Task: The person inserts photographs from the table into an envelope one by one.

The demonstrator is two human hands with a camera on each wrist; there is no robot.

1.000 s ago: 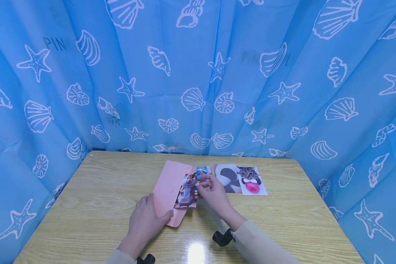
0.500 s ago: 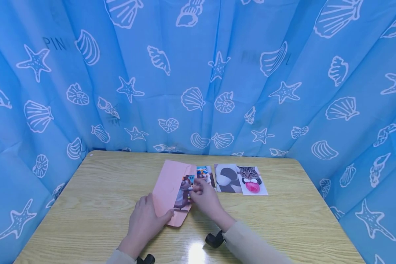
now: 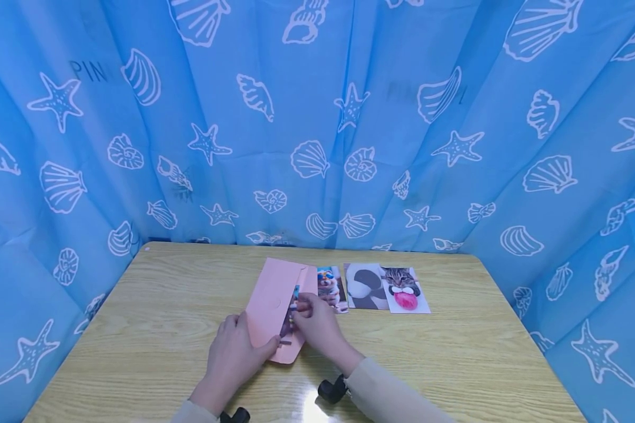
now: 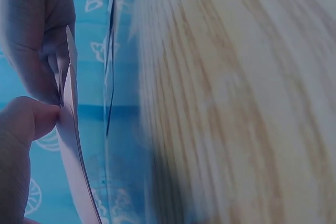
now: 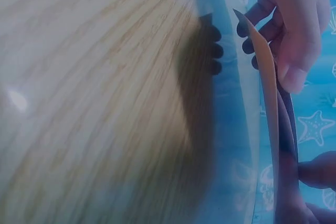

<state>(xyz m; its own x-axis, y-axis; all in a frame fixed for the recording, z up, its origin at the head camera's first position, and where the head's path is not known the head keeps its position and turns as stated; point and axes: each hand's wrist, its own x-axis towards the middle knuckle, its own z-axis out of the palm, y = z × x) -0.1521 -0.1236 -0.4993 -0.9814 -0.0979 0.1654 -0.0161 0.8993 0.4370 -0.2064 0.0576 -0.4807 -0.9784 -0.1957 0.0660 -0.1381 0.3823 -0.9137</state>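
A pink envelope [image 3: 271, 294] is held up off the table by my left hand [image 3: 235, 349], thumb on its front near the lower end. My right hand [image 3: 321, 329] pinches a photo [image 3: 287, 328] at its right edge. Most of that photo is inside the envelope, and only a narrow strip shows at the opening. In the right wrist view the envelope [image 5: 268, 72] stands nearly on edge beside my right thumb [image 5: 294, 77]. In the left wrist view my left thumb [image 4: 44, 116] presses against the envelope [image 4: 73, 145].
Behind my right hand lies a photo of an animal in sunglasses [image 3: 329, 285], partly covered. Farther right are a grey-and-white picture [image 3: 366, 288] and a cat picture [image 3: 404, 291], side by side on the wooden table [image 3: 180, 305]. A blue shell-print curtain [image 3: 317, 147] hangs behind.
My right hand has moved left, and the photo has slid farther into the envelope. More of the sunglasses photo now shows behind. My left hand has stayed in place.
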